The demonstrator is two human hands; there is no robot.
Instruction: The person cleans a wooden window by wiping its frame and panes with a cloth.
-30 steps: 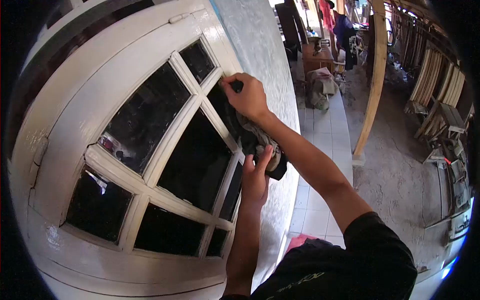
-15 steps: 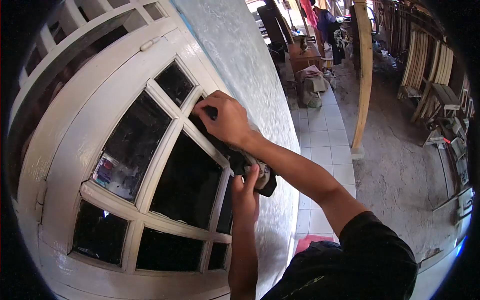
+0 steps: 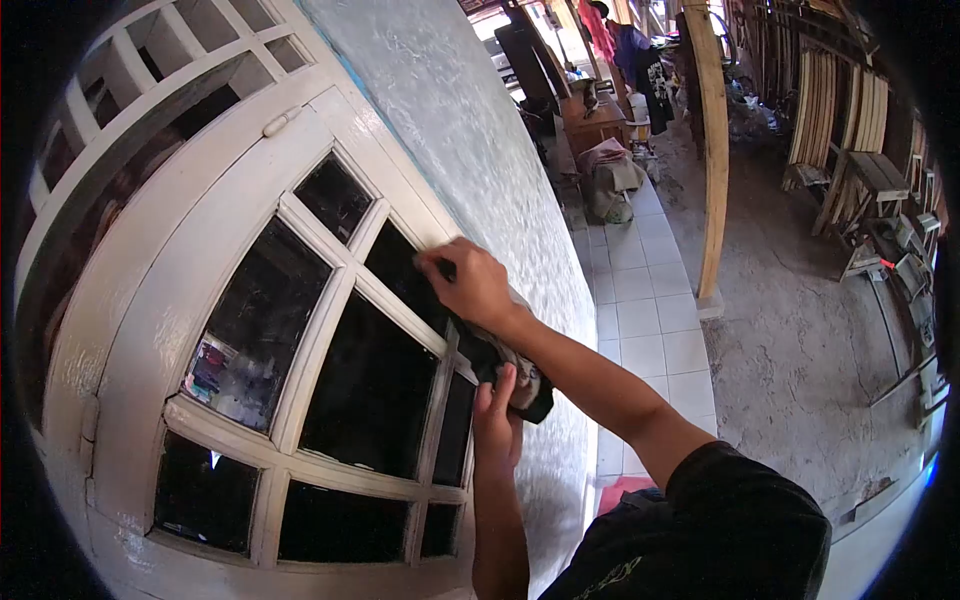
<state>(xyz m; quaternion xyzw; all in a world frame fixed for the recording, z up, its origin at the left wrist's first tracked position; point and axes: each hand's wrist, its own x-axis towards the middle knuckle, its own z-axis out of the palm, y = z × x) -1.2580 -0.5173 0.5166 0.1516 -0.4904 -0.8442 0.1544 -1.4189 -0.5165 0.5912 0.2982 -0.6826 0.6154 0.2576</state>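
A white wooden door [image 3: 205,215] with dark glass panes fills the left side. My right hand [image 3: 468,283] is at the upper right pane [image 3: 395,262], its fingers curled and pinched together near the glass; what they hold, if anything, is too small to tell. Just below, my left hand [image 3: 496,420] has its thumb up and is wrapped around a bunched grey and black cloth [image 3: 525,385]. Part of the cloth is hidden behind my right wrist.
A rough pale wall [image 3: 440,110] stands beside the door. Further right are a tiled walkway [image 3: 640,310], a wooden post [image 3: 716,160], a brown cabinet [image 3: 592,125] with cloths by it, and a small wooden bench [image 3: 878,178] near leaning planks.
The view has shifted a little. My right hand has moved away from the pane's upper left corner toward its right edge. My left hand still holds the cloth.
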